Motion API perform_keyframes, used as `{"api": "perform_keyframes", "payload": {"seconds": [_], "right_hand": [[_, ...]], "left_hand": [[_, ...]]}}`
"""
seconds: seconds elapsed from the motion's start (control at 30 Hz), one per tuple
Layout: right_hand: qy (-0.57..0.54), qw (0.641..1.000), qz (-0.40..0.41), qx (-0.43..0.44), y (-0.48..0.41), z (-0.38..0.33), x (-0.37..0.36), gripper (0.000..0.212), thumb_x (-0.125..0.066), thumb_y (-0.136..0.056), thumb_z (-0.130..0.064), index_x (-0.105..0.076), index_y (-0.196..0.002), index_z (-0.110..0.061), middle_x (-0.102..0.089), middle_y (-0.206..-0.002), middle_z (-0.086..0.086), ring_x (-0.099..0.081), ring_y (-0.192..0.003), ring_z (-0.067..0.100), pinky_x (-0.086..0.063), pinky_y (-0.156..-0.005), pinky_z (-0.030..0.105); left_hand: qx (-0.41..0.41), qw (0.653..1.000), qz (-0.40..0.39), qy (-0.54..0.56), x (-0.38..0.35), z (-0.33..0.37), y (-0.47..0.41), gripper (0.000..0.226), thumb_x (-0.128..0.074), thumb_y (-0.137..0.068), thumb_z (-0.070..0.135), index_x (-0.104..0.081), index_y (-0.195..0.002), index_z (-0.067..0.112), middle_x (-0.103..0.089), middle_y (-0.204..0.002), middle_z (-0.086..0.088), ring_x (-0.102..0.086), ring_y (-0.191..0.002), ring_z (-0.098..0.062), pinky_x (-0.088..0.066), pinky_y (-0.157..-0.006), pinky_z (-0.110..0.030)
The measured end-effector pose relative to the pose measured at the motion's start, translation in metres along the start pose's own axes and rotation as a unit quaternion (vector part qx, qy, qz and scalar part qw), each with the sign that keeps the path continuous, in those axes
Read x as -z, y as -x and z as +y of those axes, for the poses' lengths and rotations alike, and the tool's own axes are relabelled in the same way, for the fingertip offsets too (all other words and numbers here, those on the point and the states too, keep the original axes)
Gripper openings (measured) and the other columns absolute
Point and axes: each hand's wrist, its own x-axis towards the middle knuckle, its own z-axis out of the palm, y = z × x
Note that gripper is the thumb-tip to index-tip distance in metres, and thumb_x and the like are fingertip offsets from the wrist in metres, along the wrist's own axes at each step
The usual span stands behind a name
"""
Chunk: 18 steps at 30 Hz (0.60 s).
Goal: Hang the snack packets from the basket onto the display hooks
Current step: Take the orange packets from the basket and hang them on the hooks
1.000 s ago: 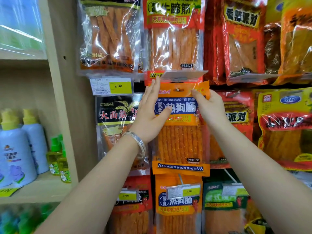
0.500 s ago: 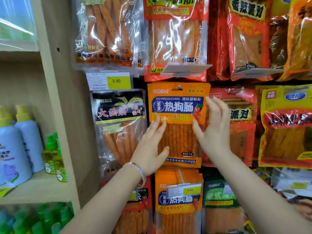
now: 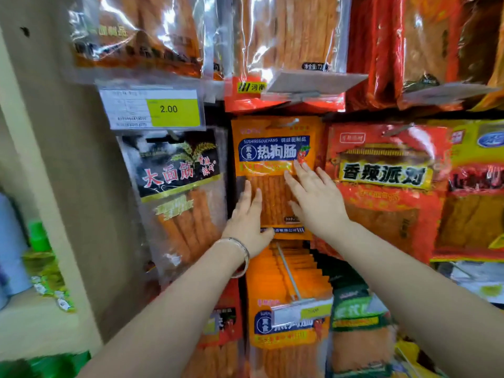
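The left forearm [image 3: 177, 290] and right forearm [image 3: 409, 271] reach up and forward from the lower edge, converging. The left hand [image 3: 246, 216] and right hand [image 3: 313, 203] are raised side by side, just apart, backs toward the camera, fingers straight, the right slightly higher

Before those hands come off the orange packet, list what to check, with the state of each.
1. Orange packet on its hook: hook shows at the top hole, ok.
2. Label faces out, packet hangs straight: ok.
3. Left hand lies flat on the lower edge, gripping nothing: ok.
4. Right hand lies flat on the clear window, gripping nothing: ok.
5. Overlap with the red packet beside it: cannot tell.
6. Basket for the next packet: out of view, cannot tell.
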Motion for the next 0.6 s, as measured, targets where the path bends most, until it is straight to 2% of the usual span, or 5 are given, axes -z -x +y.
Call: {"api": "perform_keyframes", "payload": {"seconds": [0.17, 0.3, 0.37, 0.47, 0.6], "right_hand": [[0.001, 0.996, -0.085, -0.006, -0.025, 0.009, -0.022, 0.065, -0.044, -0.095, -0.02, -0.012, -0.151, -0.014, -0.004, -0.159, 0.013, -0.005, -0.147, 0.026, -0.007, -0.117, 0.039], [-0.036, 0.987, -0.153, -0.017, -0.039, 0.01, -0.018, 0.064, -0.04, -0.095, -0.011, -0.009, -0.151, -0.017, 0.003, -0.16, 0.01, 0.0, -0.147, 0.024, -0.02, -0.115, 0.04], [-0.124, 0.977, -0.169, -0.041, -0.046, 0.009, -0.007, 0.061, -0.039, -0.094, -0.006, -0.018, -0.15, -0.014, -0.005, -0.159, 0.011, -0.007, -0.147, 0.024, -0.026, -0.115, 0.039], [-0.276, 0.947, -0.132, -0.099, -0.041, 0.005, 0.016, 0.049, -0.042, -0.092, -0.006, -0.039, -0.141, -0.009, -0.037, -0.148, 0.017, -0.036, -0.135, 0.029, -0.031, -0.108, 0.03], [-0.428, 0.884, -0.088, -0.166, 0.015, -0.006, 0.048, 0.031, -0.054, -0.092, -0.012, -0.056, -0.122, -0.012, -0.06, -0.12, 0.006, -0.056, -0.103, 0.016, -0.044, -0.095, 0.027]], "left_hand": [[0.053, 0.998, -0.028, 0.008, -0.003, -0.001, -0.034, 0.088, -0.055, -0.086, 0.032, 0.004, -0.15, 0.018, 0.023, -0.155, 0.0, -0.01, -0.143, -0.031, -0.02, -0.114, -0.038], [0.082, 0.995, -0.043, 0.025, 0.0, 0.003, -0.048, 0.087, -0.054, -0.087, 0.028, 0.003, -0.15, 0.016, 0.023, -0.155, -0.003, -0.012, -0.144, -0.028, -0.021, -0.116, -0.038], [0.096, 0.994, -0.043, 0.041, 0.005, 0.007, -0.047, 0.083, -0.053, -0.088, 0.027, 0.0, -0.151, 0.015, 0.021, -0.155, -0.004, -0.011, -0.144, -0.026, -0.02, -0.116, -0.034], [0.094, 0.991, -0.025, 0.09, 0.012, 0.019, -0.032, 0.069, -0.051, -0.09, 0.021, -0.017, -0.149, 0.01, 0.005, -0.158, -0.012, -0.01, -0.144, -0.024, -0.016, -0.113, -0.027], [0.086, 0.974, -0.009, 0.209, 0.016, 0.044, 0.024, 0.052, -0.05, -0.092, 0.011, -0.036, -0.142, 0.011, -0.042, -0.142, -0.013, -0.051, -0.119, -0.026, -0.042, -0.095, -0.027]]}}
